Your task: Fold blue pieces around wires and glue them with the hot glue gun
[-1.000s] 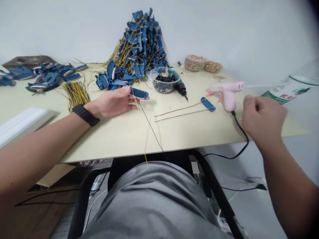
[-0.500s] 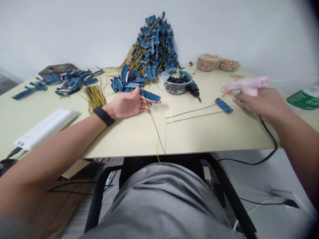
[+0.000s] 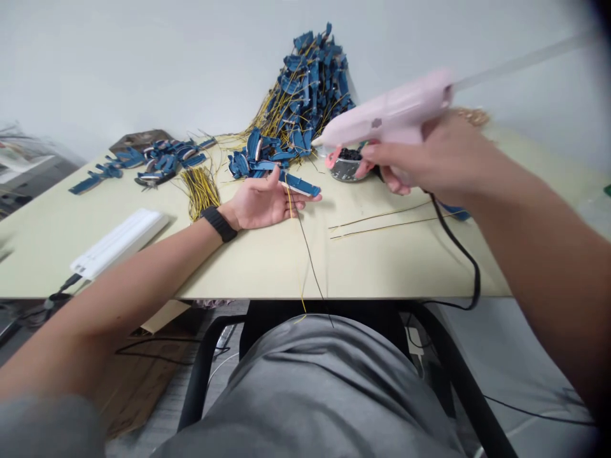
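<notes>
Palm up over the table, my left hand holds a blue plastic strip between thumb and fingers. A yellow wire and a black wire hang from that strip past the table's front edge. My right hand grips a pale pink glue gun by its handle, fingers near the red trigger. The gun's nozzle points left, above and right of the strip, apart from it. Partly hidden under my right forearm lies another blue piece, its two wires stretched left along the tabletop.
A tall heap of wired blue pieces leans at the wall, with more blue pieces at the left. Nearby are a yellow wire bundle, a white power strip and a bowl of black parts. The gun's black cord loops over the front edge.
My right hand has lifted the glue gun and brought it left toward my left hand. My left hand keeps its hold on the blue strip. The view has shifted slightly.
</notes>
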Motion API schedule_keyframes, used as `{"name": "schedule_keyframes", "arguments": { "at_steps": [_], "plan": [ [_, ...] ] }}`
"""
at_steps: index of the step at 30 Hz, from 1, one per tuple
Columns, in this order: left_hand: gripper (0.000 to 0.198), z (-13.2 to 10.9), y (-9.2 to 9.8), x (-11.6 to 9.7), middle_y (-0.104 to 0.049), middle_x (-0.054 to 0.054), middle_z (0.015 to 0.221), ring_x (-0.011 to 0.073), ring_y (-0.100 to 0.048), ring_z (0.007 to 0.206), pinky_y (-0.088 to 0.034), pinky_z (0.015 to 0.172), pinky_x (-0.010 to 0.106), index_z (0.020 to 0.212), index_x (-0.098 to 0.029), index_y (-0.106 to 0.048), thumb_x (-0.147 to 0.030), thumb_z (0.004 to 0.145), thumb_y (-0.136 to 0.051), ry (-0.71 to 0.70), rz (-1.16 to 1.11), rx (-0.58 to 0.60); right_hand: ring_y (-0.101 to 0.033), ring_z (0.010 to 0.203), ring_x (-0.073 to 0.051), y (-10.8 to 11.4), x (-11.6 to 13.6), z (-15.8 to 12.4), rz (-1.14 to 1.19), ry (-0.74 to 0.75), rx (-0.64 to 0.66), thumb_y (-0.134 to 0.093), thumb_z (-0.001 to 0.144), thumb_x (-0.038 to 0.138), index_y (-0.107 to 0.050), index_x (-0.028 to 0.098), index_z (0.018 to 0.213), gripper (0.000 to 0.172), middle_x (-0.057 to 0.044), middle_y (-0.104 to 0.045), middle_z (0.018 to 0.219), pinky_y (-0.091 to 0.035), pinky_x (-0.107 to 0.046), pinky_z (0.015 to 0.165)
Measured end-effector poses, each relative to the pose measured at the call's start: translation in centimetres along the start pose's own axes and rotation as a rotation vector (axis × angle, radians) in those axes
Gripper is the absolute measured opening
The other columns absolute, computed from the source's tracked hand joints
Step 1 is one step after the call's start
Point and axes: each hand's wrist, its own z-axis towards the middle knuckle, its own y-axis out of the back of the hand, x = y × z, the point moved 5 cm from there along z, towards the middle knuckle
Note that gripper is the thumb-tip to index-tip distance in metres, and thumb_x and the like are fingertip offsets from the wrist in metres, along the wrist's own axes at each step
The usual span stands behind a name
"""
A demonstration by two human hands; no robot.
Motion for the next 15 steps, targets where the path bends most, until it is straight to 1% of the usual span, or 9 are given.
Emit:
{"name": "schedule_keyframes", "arguments": {
  "at_steps": [1,3,6,8,10,11,13,15],
  "plan": [
    [0.085,-0.1,0.0,0.0,-0.094,0.023,0.155,0.0454,-0.084,0.139,-0.064,0.121,0.063,0.123,-0.026,-0.096,-0.103,0.091,-0.08,-0.02,0.003,0.004,-0.058,0.047,-0.012,-1.2,0.2,0.3,0.037,-0.032,0.055,-0.087,0.105,0.002,-0.095,0.017,0.099,0.018,-0.005,-0.09,0.084,-0.045,-0.028,0.042],
    [0.085,-0.2,-0.1,-0.1,-0.093,0.026,0.156,0.0459,-0.087,0.143,-0.067,0.119,0.061,0.128,-0.024,-0.095,-0.102,0.097,-0.079,-0.047,0.013,0.033,-0.056,0.049,-0.012,-3.0,0.2,0.6,0.075,-0.028,0.14,-0.086,0.107,0.004,-0.093,0.018,0.106,0.016,-0.005,-0.091,0.087,-0.045,-0.029,0.042],
    [0.087,-0.3,-0.3,-0.3,-0.092,0.026,0.161,0.0464,-0.088,0.146,-0.068,0.117,0.058,0.132,-0.023,-0.094,-0.102,0.098,-0.078,-0.053,0.03,0.082,-0.053,0.051,-0.015,-4.4,-1.1,0.8,0.099,0.05,0.198,-0.088,0.109,0.012,-0.092,0.02,0.117,0.012,-0.006,-0.091,0.089,-0.047,-0.034,0.044],
    [0.087,-0.3,-0.3,-0.3,-0.09,0.026,0.167,0.0462,-0.088,0.147,-0.069,0.118,0.057,0.135,-0.023,-0.094,-0.1,0.099,-0.079,-0.045,0.039,0.097,-0.054,0.054,-0.017,-4.8,-2.3,0.8,0.081,0.065,0.21,-0.09,0.113,0.022,-0.092,0.02,0.122,0.009,-0.007,-0.091,0.091,-0.054,-0.038,0.051],
    [0.086,-0.2,-0.2,-0.4,-0.089,0.025,0.168,0.046,-0.088,0.147,-0.069,0.118,0.056,0.137,-0.023,-0.095,-0.1,0.1,-0.08,-0.037,0.039,0.11,-0.055,0.056,-0.018,-4.9,-3.1,0.7,0.052,0.059,0.21,-0.093,0.117,0.032,-0.091,0.021,0.124,0.014,-0.008,-0.09,0.091,-0.062,-0.042,0.059],
    [0.086,-0.2,-0.2,-0.3,-0.09,0.025,0.167,0.0456,-0.088,0.146,-0.069,0.118,0.055,0.138,-0.023,-0.095,-0.099,0.101,-0.08,-0.033,0.033,0.112,-0.055,0.057,-0.018,-4.9,-3.2,0.6,0.05,0.055,0.207,-0.094,0.118,0.036,-0.09,0.021,0.125,0.017,-0.008,-0.089,0.09,-0.064,-0.042,0.061],
    [0.085,0.0,0.0,-0.2,-0.092,0.026,0.162,0.0439,-0.089,0.142,-0.069,0.117,0.053,0.138,-0.02,-0.095,-0.097,0.108,-0.075,-0.015,0.0,0.11,-0.055,0.056,-0.017,-4.8,-2.9,0.3,0.076,0.036,0.194,-0.096,0.116,0.039,-0.091,0.022,0.125,0.02,-0.006,-0.087,0.087,-0.064,-0.039,0.058],
    [0.083,0.2,0.1,-0.1,-0.093,0.028,0.156,0.0408,-0.092,0.134,-0.069,0.116,0.051,0.138,-0.015,-0.094,-0.09,0.118,-0.065,0.013,-0.061,0.101,-0.056,0.055,-0.016,-4.7,-2.3,0.0,0.116,-0.01,0.177,-0.096,0.111,0.03,-0.092,0.024,0.125,0.016,-0.005,-0.087,0.087,-0.058,-0.034,0.05]
  ]
}}
